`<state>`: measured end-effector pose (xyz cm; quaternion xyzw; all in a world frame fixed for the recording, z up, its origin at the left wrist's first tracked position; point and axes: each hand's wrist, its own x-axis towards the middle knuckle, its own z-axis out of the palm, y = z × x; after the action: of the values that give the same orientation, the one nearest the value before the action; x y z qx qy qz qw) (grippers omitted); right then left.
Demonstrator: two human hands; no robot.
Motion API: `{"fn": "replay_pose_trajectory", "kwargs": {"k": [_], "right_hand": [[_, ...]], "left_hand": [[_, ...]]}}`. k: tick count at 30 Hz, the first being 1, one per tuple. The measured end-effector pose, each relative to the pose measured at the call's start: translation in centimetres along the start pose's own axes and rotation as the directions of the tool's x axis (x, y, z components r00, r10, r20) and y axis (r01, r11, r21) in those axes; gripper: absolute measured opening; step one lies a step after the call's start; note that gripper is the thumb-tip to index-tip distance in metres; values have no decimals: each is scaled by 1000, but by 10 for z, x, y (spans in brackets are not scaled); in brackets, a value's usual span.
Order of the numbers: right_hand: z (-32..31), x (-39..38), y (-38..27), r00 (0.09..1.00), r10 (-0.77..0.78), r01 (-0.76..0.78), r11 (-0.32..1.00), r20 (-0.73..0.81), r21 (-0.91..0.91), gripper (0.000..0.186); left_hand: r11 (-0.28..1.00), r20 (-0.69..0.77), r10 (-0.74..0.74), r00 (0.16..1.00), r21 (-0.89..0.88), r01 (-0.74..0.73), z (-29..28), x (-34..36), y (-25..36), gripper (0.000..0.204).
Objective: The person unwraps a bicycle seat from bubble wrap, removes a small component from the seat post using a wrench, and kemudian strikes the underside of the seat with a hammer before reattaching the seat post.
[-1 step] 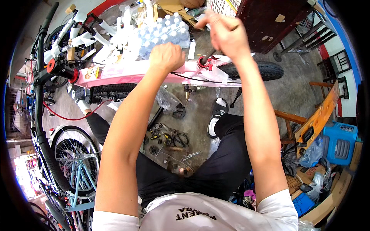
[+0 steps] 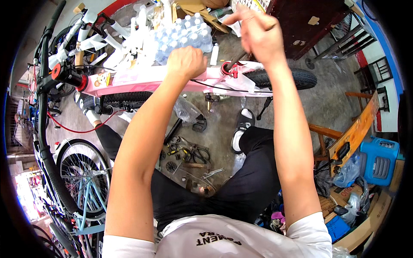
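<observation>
A pink bicycle frame point(image 2: 124, 85) runs across in front of me. My left hand point(image 2: 187, 63) is closed in a fist over its top tube; what the fingers hold is hidden. Above the red seat clamp point(image 2: 227, 68), my right hand point(image 2: 263, 38) has its index finger stretched out to the left and its other fingers curled. Whether anything is in those curled fingers does not show. A dark rod point(image 2: 236, 61) rises from the clamp toward that hand. The rear wheel point(image 2: 301, 79) lies to the right, and black handlebars point(image 2: 43, 86) stand at the left.
Shrink-wrapped bottles point(image 2: 183, 36) stand beyond the frame. Tools point(image 2: 189, 152) and a bubble-wrapped part point(image 2: 187, 112) lie on the floor between my feet. At the right are a wooden bench point(image 2: 355, 129) and a blue plastic case point(image 2: 378, 161). Another bicycle wheel point(image 2: 81, 178) stands at the left.
My right hand has shifted slightly to the right and its index finger has lifted away from the frame. The left hand stays over the top tube.
</observation>
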<state>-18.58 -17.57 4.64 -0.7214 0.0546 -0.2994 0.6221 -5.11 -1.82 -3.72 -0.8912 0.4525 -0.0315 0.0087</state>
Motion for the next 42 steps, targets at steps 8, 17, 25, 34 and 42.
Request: {"fn": "replay_pose_trajectory", "kwargs": {"k": [8,17,25,34,42], "right_hand": [[1,1,42,993,117,-118,983,-16,-142,47],[-14,2,38,997,-2,-4,997,-75,-75,44],[-2,4,6,992,-68,61,996,-105,-67,44],[10,7,46,998,33,-43,983,-59,-180,47],[-5,6,42,993,63,-68,997,-103,-47,50]], "left_hand": [[1000,-13,8,1000,24,-8,-1,2,4,36],[999,-48,29,998,30,-27,-1,1,9,37],[1000,-14,-1,1000,11,1,-4,-6,3,38],[1000,20,-13,1000,16,13,-4,-2,5,37],[1000,16,-5,1000,30,4,-7,-1,7,37]]}}
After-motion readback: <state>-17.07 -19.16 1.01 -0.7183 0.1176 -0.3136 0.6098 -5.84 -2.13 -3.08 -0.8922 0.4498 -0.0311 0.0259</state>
